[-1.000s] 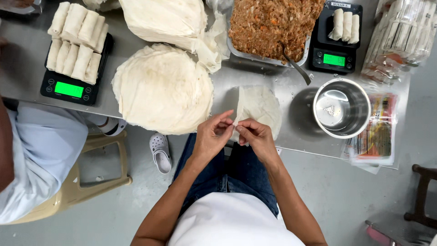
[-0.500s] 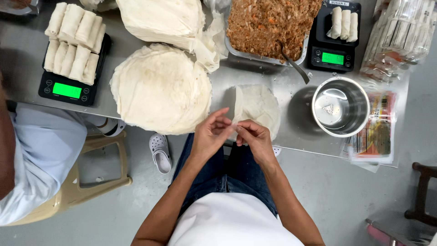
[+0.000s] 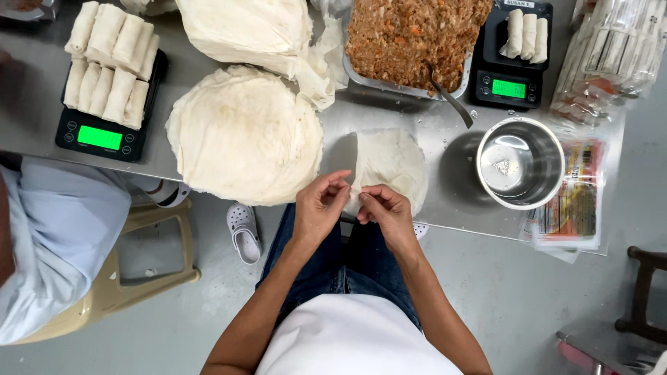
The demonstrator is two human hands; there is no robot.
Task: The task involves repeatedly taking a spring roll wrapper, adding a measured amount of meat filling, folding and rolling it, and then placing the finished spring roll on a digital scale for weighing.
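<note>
A thin white round wrapper (image 3: 389, 167) lies on the steel table (image 3: 445, 208) at its near edge, its left side folded over. My left hand (image 3: 318, 208) and my right hand (image 3: 385, 212) both pinch the wrapper's near edge with the fingertips, close together over the table's rim. A large stack of round wrappers (image 3: 243, 135) sits just left of my left hand. Behind the wrapper stands a metal tray of brown minced filling (image 3: 410, 38) with a spoon (image 3: 451, 101) leaning out of it.
A steel bowl (image 3: 520, 163) stands right of the wrapper. Two black scales hold finished rolls, one far left (image 3: 104, 135) and one back right (image 3: 511, 87). Plastic packets (image 3: 604, 55) lie at the right edge. Another person in light clothes (image 3: 48, 243) sits on a tan stool at left.
My two hands have drawn a little closer together on the wrapper's near edge. The wrapper's fold has shifted slightly. Nothing else has moved.
</note>
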